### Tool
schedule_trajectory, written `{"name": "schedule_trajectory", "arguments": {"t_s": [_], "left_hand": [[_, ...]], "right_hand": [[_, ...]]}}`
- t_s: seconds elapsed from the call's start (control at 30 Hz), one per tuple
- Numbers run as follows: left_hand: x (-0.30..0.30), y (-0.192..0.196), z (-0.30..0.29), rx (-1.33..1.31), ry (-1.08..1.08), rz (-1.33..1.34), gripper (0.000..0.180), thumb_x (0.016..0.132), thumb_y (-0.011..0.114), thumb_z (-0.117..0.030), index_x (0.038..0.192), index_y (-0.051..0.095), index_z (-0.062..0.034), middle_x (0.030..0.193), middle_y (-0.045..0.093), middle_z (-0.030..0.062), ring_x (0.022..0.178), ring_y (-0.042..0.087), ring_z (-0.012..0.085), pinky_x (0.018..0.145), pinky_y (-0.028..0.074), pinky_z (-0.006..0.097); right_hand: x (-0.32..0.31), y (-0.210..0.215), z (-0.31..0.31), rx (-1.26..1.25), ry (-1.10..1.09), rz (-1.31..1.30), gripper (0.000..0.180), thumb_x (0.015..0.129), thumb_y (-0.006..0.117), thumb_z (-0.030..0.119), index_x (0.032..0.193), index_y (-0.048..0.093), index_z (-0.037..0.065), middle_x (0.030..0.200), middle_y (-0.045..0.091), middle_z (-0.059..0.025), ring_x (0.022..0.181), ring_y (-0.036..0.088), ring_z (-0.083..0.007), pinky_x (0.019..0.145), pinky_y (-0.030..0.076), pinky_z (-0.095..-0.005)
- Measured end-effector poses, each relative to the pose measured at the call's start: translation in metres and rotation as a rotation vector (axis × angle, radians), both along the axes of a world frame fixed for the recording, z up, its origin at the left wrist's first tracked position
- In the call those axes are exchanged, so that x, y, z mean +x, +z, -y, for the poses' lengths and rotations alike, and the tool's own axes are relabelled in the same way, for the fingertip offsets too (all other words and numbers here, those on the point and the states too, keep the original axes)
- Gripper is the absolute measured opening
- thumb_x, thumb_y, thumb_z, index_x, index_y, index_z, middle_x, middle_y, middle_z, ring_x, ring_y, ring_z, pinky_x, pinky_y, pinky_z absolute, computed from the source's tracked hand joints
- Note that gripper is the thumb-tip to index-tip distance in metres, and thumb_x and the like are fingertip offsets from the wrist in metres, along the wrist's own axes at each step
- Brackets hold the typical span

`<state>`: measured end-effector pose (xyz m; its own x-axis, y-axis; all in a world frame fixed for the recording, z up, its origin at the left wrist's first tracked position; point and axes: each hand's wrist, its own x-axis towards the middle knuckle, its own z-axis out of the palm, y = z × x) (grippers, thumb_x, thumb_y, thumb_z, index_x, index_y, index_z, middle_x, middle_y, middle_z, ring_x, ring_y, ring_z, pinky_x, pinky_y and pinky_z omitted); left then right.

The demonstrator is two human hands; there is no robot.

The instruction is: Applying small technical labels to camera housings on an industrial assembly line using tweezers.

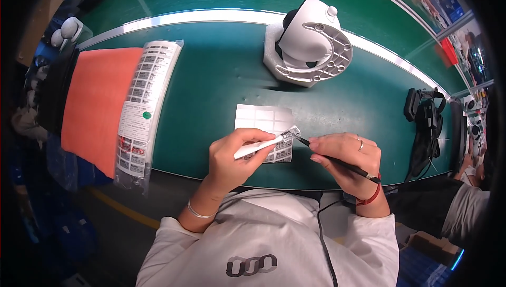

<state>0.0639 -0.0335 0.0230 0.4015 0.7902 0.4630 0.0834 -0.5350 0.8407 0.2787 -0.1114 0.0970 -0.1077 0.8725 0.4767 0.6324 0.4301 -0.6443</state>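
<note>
My left hand (232,158) grips a thin white strip (258,146) that carries a small printed label (290,132) at its tip. My right hand (345,158) holds black tweezers (337,161), whose point touches that label. Under both hands lies a white sheet of labels (263,118) on the green table (211,87); its far rows are peeled blank and its near rows are printed. A white dome-shaped camera device (311,39) rests tilted on a white foam block at the far side of the table.
A clear bag with a long printed label sheet (145,102) lies at the left, next to an orange foam pad (95,102). A black strap and cable bundle (427,124) sits at the right edge. Another person's arm (469,208) shows at the lower right.
</note>
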Motion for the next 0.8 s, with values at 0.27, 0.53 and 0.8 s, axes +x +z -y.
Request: {"name": "schedule_trajectory", "arguments": {"t_s": [0.27, 0.53, 0.8], "left_hand": [[-0.006, 0.001, -0.001, 0.011, -0.08, -0.063, 0.029, 0.073, 0.078, 0.007, 0.098, 0.064, -0.0012, 0.091, 0.075, 0.01, 0.079, 0.074, 0.0189, 0.067, 0.058, 0.027], [-0.007, 0.001, -0.001, -0.06, -0.162, -0.125, 0.028, 0.075, 0.08, 0.002, 0.097, 0.064, -0.0031, 0.091, 0.075, 0.008, 0.075, 0.073, 0.0189, 0.066, 0.058, 0.027], [-0.008, 0.004, -0.002, -0.026, -0.207, -0.153, 0.027, 0.073, 0.081, 0.004, 0.094, 0.064, -0.0011, 0.089, 0.075, 0.0121, 0.084, 0.075, 0.0219, 0.072, 0.06, 0.028]], "right_hand": [[0.005, 0.0, 0.001, 0.15, -0.094, -0.036, 0.02, 0.073, 0.076, -0.008, 0.091, 0.071, -0.002, 0.084, 0.073, -0.0127, 0.079, 0.073, -0.0257, 0.07, 0.058, -0.0319], [0.004, -0.027, -0.027, 0.401, -0.199, 0.354, 0.034, 0.064, 0.068, 0.002, 0.097, 0.072, -0.002, 0.094, 0.072, -0.0145, 0.079, 0.071, -0.0256, 0.066, 0.057, -0.0321], [0.005, -0.041, -0.049, 0.415, -0.285, 0.428, 0.029, 0.068, 0.065, 0.006, 0.096, 0.072, 0.0, 0.094, 0.072, -0.0112, 0.079, 0.071, -0.0241, 0.064, 0.056, -0.0302]]}}
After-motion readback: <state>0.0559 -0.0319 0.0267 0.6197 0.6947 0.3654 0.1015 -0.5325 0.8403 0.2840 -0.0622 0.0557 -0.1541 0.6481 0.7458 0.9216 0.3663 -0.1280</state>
